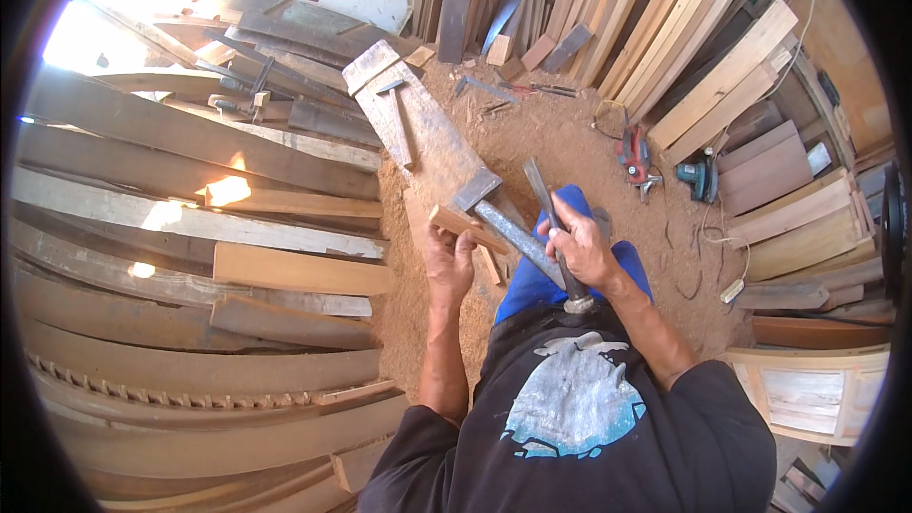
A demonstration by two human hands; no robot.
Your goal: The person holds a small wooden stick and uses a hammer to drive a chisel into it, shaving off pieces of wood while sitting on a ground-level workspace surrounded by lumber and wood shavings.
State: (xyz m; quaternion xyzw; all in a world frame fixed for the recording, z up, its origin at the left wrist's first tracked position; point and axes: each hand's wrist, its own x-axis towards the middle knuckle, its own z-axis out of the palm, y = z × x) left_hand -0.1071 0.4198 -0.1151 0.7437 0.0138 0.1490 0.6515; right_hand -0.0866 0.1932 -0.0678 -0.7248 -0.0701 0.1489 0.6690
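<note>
My left hand (pixel 446 261) is closed around a short wooden strip (pixel 465 227), which tilts down to the right. In my right hand (pixel 581 249) is a chisel (pixel 538 183), its flat blade pointing away from me and its handle end near my shirt. Between the hands lies a heavy hammer (pixel 518 234) with a blocky head and a grey pipe-like handle. Its head rests on a worn wooden plank (pixel 432 128), while the handle runs back toward my lap. Farther up the plank lies a smaller hammer (pixel 403 123).
Long boards (pixel 190 237) are stacked along the left. Upright timber (pixel 617 19) leans at the back. On the sawdust-covered floor (pixel 684 266) stand a red power tool (pixel 633 157) and a teal power tool (pixel 698 178) with cords. A metal square (pixel 486 87) lies beyond the plank.
</note>
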